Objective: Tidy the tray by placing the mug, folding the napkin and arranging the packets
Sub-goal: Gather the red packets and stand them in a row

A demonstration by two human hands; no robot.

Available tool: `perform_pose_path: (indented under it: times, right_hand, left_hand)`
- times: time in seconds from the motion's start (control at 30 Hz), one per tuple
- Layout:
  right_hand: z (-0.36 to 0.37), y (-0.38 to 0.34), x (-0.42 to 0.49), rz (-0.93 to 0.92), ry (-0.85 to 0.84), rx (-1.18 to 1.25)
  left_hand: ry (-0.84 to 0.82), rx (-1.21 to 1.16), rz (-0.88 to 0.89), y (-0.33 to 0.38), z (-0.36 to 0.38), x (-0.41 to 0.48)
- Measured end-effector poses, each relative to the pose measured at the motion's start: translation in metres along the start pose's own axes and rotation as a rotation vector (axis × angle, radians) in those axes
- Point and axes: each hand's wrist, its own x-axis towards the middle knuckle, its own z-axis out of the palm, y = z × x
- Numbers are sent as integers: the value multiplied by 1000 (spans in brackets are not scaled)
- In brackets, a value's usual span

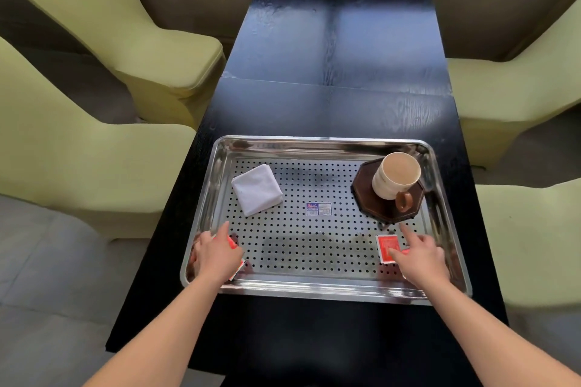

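A perforated steel tray (320, 143) lies on the black table. A cream mug (394, 174) with a brown handle stands on a dark octagonal coaster (364, 195) in the tray's far right corner. A folded white napkin (257, 188) lies at the tray's far left. My left hand (217, 256) rests flat over red packets (232, 242) in the near left corner, mostly hiding them. My right hand (419, 256) touches a red packet (387, 247) in the near right corner, its index finger straight and pointing toward the coaster.
A small blue and white sticker (318, 209) sits at the tray's middle. Yellow-green armchairs (78, 166) flank the table on both sides. The black table (330, 56) stretches away beyond the tray.
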Motion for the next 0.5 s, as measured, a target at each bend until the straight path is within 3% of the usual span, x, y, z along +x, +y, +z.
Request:
perform_pose_path:
  times: [0.13,0.23,0.5]
  right_hand:
    - [10,-12,3,-27,-21,-153]
    - [24,-24,-5,-84,1,-133]
    - [62,-63,-25,-388,-28,-176]
  left_hand:
    - [-59,170,-7,4,16,2]
    - [-38,195,41,12,29,-6]
    - [-52,219,261,60,70,-32]
